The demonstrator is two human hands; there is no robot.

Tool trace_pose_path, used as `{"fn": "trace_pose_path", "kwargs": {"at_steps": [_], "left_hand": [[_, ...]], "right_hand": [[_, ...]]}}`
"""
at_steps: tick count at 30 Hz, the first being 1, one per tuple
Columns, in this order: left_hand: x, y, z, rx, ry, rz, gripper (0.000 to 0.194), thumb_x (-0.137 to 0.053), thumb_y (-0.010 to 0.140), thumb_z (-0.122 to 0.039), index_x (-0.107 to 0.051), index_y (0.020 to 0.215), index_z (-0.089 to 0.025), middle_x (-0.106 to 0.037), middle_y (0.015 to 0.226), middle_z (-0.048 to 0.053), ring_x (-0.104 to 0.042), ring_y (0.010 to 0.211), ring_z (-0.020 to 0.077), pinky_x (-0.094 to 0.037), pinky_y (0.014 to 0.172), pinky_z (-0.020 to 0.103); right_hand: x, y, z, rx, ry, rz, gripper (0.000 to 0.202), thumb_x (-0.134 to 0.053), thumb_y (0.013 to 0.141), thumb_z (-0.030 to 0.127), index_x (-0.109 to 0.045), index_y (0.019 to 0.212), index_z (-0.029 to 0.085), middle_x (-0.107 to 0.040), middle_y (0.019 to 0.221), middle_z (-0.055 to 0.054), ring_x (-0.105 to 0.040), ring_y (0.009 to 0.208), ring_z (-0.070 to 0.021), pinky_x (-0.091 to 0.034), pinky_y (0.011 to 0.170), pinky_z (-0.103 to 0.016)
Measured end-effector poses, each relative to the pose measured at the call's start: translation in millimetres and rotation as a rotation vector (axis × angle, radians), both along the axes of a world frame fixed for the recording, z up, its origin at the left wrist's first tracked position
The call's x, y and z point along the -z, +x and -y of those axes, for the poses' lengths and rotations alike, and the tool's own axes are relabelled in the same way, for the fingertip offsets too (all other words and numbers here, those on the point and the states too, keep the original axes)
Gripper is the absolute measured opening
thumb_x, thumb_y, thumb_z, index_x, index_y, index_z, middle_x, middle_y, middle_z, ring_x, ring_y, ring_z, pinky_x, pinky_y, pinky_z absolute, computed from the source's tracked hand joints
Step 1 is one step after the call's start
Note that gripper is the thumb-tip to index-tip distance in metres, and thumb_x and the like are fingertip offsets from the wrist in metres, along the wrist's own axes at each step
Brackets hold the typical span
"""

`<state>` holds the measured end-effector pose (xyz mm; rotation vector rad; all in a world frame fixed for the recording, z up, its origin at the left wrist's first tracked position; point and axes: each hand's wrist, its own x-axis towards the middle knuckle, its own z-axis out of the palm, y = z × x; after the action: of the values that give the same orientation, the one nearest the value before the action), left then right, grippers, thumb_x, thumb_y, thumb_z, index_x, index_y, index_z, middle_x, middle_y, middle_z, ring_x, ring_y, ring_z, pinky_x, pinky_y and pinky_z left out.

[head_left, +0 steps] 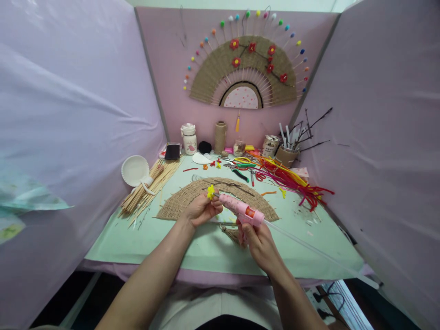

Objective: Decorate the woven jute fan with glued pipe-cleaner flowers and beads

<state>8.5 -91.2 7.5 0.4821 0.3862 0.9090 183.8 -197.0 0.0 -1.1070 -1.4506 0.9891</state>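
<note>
My left hand (202,209) pinches a small yellow flower (211,192) that looks made of pipe cleaner. My right hand (258,240) is wrapped round the handle of a pink glue gun (242,208), whose nozzle points left at the flower. Whether the tip touches the flower I cannot tell. A long clear glue stick (319,254) sticks out of the gun's back end. Beneath both hands lies a woven twine fan (182,200) with a dark twig (237,187) on it. A twine tassel (231,233) rests below the fan, partly behind my right hand.
Bamboo sticks (146,192) and a white paper plate (135,170) lie at left. Red and yellow pipe cleaners (292,176), pliers (240,175) and scissors (260,177) spread to the right. A jar (189,139) and twine spool (220,137) stand behind. A decorated fan (213,75) hangs on the back wall.
</note>
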Motion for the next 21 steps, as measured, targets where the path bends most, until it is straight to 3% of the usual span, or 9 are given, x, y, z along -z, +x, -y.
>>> {"fn": "trace_pose_path", "kwargs": {"at_steps": [13,21], "left_hand": [[-1.6,0.0,1.4,-0.009,-0.029,-0.007,0.023,-0.079,0.072,-0.009,-0.059,0.082,-0.014,-0.043,0.061,-0.006,-0.042,0.051,0.0035,-0.042,0.057,0.016],[-3.1,0.7,1.1,-0.014,-0.02,-0.01,0.025,-0.081,0.067,-0.007,-0.06,0.081,-0.012,-0.043,0.06,-0.006,-0.04,0.051,0.0035,-0.041,0.055,0.016]], "right_hand": [[3.2,0.8,-1.3,0.02,0.005,0.006,0.037,-0.047,0.095,0.052,-0.055,0.078,0.021,-0.052,0.061,0.002,-0.049,0.054,-0.0145,-0.039,0.051,-0.027],[-0.9,1.5,-0.7,0.008,0.048,0.064,0.044,-0.043,0.097,0.052,-0.052,0.067,0.021,-0.051,0.063,0.0,-0.049,0.056,-0.0145,-0.04,0.055,-0.028]]}}
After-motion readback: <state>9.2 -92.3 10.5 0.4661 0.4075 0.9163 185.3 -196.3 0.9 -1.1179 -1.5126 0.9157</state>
